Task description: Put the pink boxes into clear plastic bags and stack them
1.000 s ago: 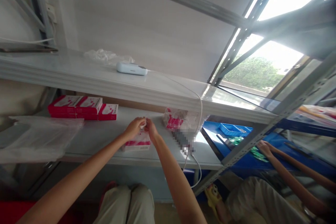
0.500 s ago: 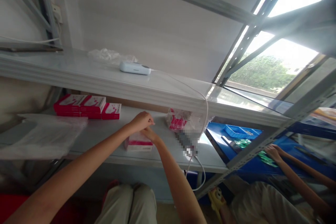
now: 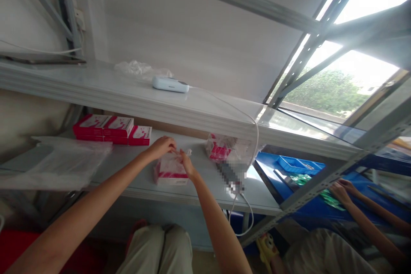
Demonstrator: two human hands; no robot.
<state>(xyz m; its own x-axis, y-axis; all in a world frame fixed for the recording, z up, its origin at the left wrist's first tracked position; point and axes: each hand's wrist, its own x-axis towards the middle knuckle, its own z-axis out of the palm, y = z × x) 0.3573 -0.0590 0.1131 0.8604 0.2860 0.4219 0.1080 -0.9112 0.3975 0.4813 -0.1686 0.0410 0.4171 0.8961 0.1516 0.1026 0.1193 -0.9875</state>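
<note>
On the lower shelf in front of me, a red-and-white carton [image 3: 173, 175] sits inside a clear plastic bag [image 3: 167, 163]. My left hand [image 3: 164, 145] is closed on the gathered top of this bag, above the carton's back left. My right hand [image 3: 186, 163] pinches the same gathered plastic from the right, and a twisted white end sticks up beyond its fingers. The two hands are a little apart. Farther left, red-and-white boxes [image 3: 111, 129] stand stacked at the back of the shelf.
A flat plastic bag [image 3: 64, 160] hangs over the shelf's front left. Bagged red boxes [image 3: 220, 147] stand to the right, near a white cable [image 3: 257, 137]. The upper shelf [image 3: 208, 107] bears a pale blue device [image 3: 170, 84]. At right, another person's hands [image 3: 342, 190] hold green material [image 3: 332, 199].
My hands were together over the carton; they have drawn apart, the left one to the left. The twisted bag top now shows between and behind them. The view has shifted slightly.
</note>
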